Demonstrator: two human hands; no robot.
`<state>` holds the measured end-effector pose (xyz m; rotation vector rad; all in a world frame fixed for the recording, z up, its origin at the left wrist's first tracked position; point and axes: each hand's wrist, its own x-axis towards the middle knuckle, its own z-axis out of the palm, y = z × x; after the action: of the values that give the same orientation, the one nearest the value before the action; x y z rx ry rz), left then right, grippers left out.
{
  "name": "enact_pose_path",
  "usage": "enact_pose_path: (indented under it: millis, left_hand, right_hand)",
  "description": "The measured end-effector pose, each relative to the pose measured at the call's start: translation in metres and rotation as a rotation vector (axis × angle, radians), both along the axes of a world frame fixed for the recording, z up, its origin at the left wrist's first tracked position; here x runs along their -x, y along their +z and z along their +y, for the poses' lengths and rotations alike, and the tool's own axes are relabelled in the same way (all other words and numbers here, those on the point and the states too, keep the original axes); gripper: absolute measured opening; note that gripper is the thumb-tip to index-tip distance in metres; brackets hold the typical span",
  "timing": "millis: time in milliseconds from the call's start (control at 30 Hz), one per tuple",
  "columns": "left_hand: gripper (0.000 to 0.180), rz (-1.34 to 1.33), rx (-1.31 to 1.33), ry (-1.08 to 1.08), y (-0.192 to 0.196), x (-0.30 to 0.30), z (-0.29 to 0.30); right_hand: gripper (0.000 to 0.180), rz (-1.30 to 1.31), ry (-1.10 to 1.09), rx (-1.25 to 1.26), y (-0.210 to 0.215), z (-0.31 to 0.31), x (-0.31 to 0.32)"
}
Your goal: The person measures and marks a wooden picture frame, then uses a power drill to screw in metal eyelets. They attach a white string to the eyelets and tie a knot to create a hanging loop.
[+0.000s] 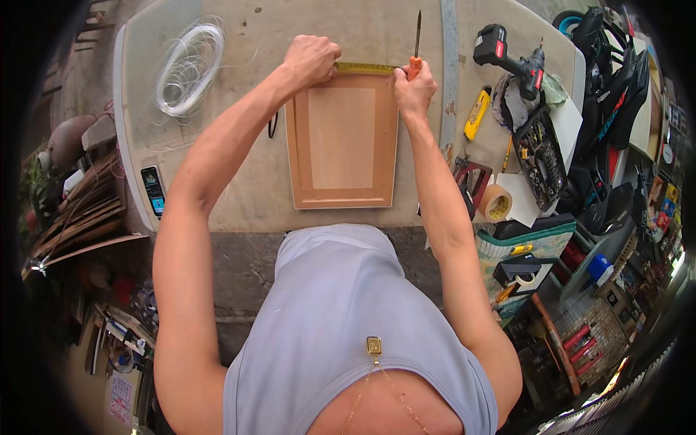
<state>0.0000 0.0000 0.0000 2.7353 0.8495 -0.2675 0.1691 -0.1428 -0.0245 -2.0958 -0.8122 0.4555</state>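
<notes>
A wooden frame with a pale panel [342, 141] lies flat on the table in front of me. Along its far edge stretches the yellow blade of a tape measure [366, 68]. My left hand [312, 59] is closed at the frame's far left corner, on the left end of the tape; its fingers hide whatever part they grip. At the far right corner my right hand [415, 90] is closed around the orange handle of a screwdriver [415, 64], whose long thin shaft points away from me. The same hand's fingers touch the tape's right end.
A coil of clear line [190, 67] and a phone [153, 190] lie on the table's left side. To the right are a metal strip [449, 65], a yellow cutter [477, 114], a cordless drill [511, 59], a bin of small hardware [542, 156] and a tape roll [496, 203].
</notes>
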Motion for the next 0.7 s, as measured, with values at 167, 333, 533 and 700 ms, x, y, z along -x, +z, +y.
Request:
enact_pose_path:
  millis: [167, 333, 533, 700]
  left_hand:
    - [0.015, -0.024, -0.013, -0.019, -0.002, -0.004, 0.001]
    - [0.014, 0.110, -0.014, -0.040, 0.002, -0.010, 0.003]
    - [0.017, 0.147, 0.020, -0.032, 0.006, -0.014, 0.005]
    - [0.018, 0.147, 0.016, -0.035, 0.005, -0.013, 0.004]
  right_hand:
    - [0.018, 0.003, -0.005, 0.048, 0.007, 0.003, -0.001]
    - [0.020, -0.004, 0.034, 0.009, 0.000, -0.001, 0.003]
    - [0.018, -0.031, 0.062, 0.012, -0.003, -0.001, 0.001]
    - [0.016, -0.045, 0.080, 0.022, 0.001, -0.001, 0.001]
